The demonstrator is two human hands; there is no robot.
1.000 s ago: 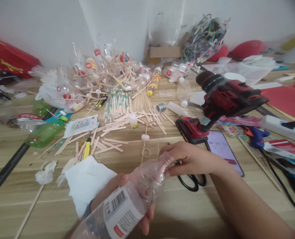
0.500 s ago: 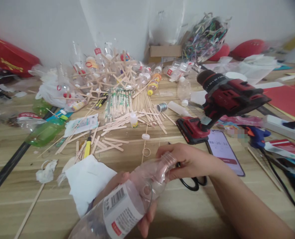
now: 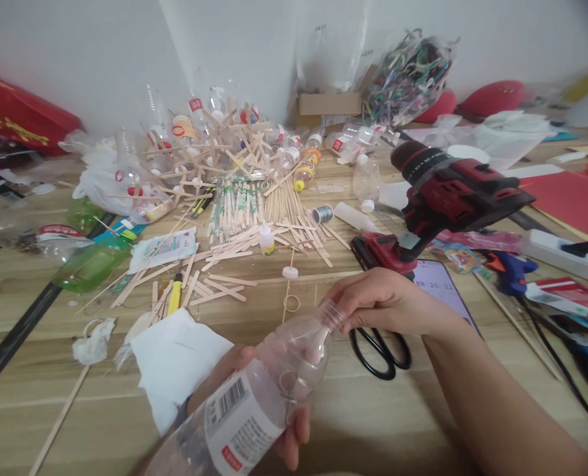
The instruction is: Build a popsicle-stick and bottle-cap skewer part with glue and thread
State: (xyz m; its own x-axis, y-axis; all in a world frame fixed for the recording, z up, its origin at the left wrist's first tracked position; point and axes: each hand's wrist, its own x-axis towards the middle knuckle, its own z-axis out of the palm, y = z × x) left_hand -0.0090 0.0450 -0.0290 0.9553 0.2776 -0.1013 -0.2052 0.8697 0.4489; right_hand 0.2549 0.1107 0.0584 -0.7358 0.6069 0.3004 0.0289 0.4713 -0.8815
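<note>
A clear plastic bottle (image 3: 294,357) with a white barcode label (image 3: 244,420) lies tilted in front of me, its mouth pointing up and right. My left hand (image 3: 296,436) is wrapped round its body from below, mostly hidden behind it. At the mouth, my right hand (image 3: 373,301) closes its fingers on the threaded neck; whether a small item is also pinched there cannot be made out. A small ring (image 3: 288,381) shows through the clear shoulder of the bottle. Black-handled scissors (image 3: 380,354) lie under my right wrist.
A red cordless drill (image 3: 437,198) stands at the right, beside a phone (image 3: 435,287) and a blue glue gun (image 3: 509,271). Loose wooden sticks (image 3: 219,287), a white paper sheet (image 3: 175,357) and a green bottle (image 3: 90,261) are at the left. Many bottles are piled behind.
My right hand has shifted slightly up and right, its fingers moving from around the neck toward the bottle's rim. More of the scissors' handles shows. The left hand keeps its hold.
</note>
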